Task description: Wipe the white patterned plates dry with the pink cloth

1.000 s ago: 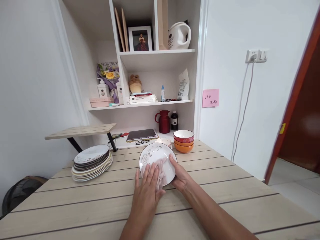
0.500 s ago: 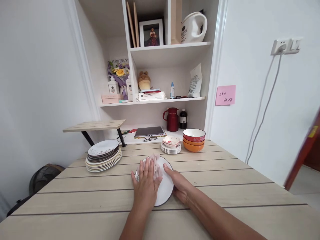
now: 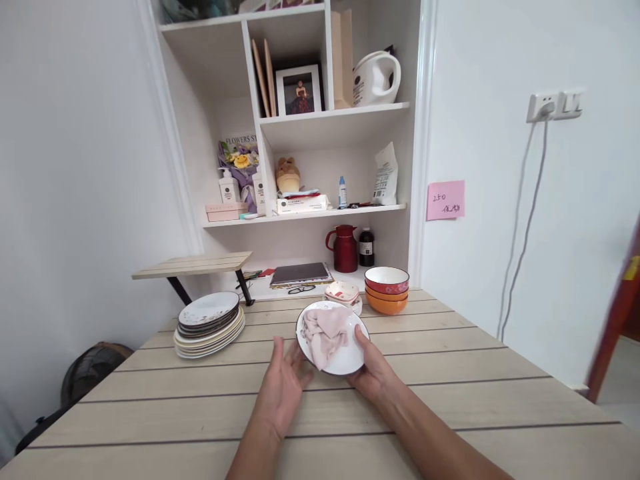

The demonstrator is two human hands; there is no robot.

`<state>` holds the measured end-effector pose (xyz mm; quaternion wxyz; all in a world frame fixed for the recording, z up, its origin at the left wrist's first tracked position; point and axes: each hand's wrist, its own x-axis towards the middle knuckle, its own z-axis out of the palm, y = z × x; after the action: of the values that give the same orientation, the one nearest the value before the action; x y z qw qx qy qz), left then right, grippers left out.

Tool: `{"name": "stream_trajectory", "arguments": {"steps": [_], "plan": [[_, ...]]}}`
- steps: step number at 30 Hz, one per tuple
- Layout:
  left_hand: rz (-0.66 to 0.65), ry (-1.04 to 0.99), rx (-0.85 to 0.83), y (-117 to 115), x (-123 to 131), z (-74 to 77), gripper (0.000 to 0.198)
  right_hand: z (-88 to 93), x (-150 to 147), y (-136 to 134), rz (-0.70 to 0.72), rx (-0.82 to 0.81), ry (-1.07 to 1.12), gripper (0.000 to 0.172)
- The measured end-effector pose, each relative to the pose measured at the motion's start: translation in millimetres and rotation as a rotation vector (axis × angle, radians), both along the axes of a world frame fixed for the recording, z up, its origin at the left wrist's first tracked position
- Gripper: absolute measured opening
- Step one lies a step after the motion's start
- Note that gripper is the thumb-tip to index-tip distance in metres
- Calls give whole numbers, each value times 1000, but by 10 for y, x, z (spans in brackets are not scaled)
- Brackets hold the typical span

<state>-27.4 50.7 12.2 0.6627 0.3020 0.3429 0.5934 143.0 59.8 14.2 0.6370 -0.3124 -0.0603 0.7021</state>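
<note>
A white plate [image 3: 353, 359] with a dark rim is held above the table, its upper face tilted toward me. My right hand [image 3: 373, 370] grips its right edge, thumb on top and fingers underneath. A crumpled pale pink cloth [image 3: 327, 333] lies on the plate, with neither hand on it. My left hand [image 3: 286, 377] is open at the plate's lower left edge, thumb up; some fingertips are behind or beside the rim, and I cannot tell whether they touch it.
On the table's left stands a stack of plates [image 3: 209, 327], near a small raised shelf [image 3: 193, 265]. Behind the held plate are small dishes [image 3: 343, 292] and stacked bowls [image 3: 387, 300]. Farther back are a red jug [image 3: 345, 250], a dark bottle [image 3: 367, 248], a laptop [image 3: 300, 273] and glasses [image 3: 301, 289].
My left hand has come off the cloth and moved to the plate's left side, palm turned. The plate has risen and shifted right and away in my right hand. The camera view has tilted up.
</note>
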Motion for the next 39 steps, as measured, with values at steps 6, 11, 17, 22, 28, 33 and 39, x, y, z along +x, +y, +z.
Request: {"name": "stream_trajectory", "arguments": {"steps": [6, 11, 17, 22, 28, 33, 39], "plan": [[-264, -367, 50, 26, -44, 12, 58, -36, -122, -54, 177, 67, -43, 56], [-358, -506, 119, -11, -26, -30, 58, -134, -240, -58, 143, 50, -217, 53], [-280, -526, 1, -4, -24, -86, 55, -163, -87, 21, 78, 166, -624, 70], [-284, -540, 52, -22, -40, -87, 53, -229, 65, 139, -174, 272, -1276, 81], [-349, -483, 112, -89, 32, -116, 52, -301, 75, 181, -84, 292, -1416, 74], [-342, -446, 82, -103, 29, -96, 53, -315, 72, 131, -101, 312, -1312, 75], [-414, -517, 92, -226, 114, 116, 53, -238, -16, 86, -55, 294, -888, 83]]}}
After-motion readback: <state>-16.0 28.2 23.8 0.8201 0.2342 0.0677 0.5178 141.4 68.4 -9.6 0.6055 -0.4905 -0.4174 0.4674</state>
